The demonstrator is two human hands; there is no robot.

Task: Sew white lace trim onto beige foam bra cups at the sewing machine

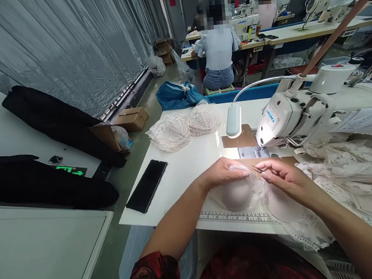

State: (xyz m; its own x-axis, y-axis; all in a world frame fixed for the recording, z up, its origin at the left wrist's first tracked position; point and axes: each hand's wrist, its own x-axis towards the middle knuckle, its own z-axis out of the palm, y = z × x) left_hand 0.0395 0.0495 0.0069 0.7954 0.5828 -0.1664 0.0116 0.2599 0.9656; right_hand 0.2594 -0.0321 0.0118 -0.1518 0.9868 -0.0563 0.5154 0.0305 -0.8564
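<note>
My left hand (pixel 224 171) pinches the lace-trimmed upper edge of a pale bra cup (pixel 237 194) over the table's front edge, thumb on top. In my right hand (pixel 283 175) is a small two-pointed metal tool (pixel 257 169), like thread snips or tweezers; its tips point left toward the cup's edge, with a small gap between. A second pale cup (pixel 284 205) of the same piece lies under my right hand. Its lace border (pixel 309 235) hangs over the table's front edge. Most of the tool is hidden by my fingers.
The white sewing machine (pixel 284 119) stands behind my right hand, a lamp (pixel 234 120) beside it. Lace cups (pixel 172 132) lie at the back left, a black phone (pixel 147 185) at the left edge. More lace fabric (pixel 352 165) is heaped right. A person (pixel 217 51) sits ahead.
</note>
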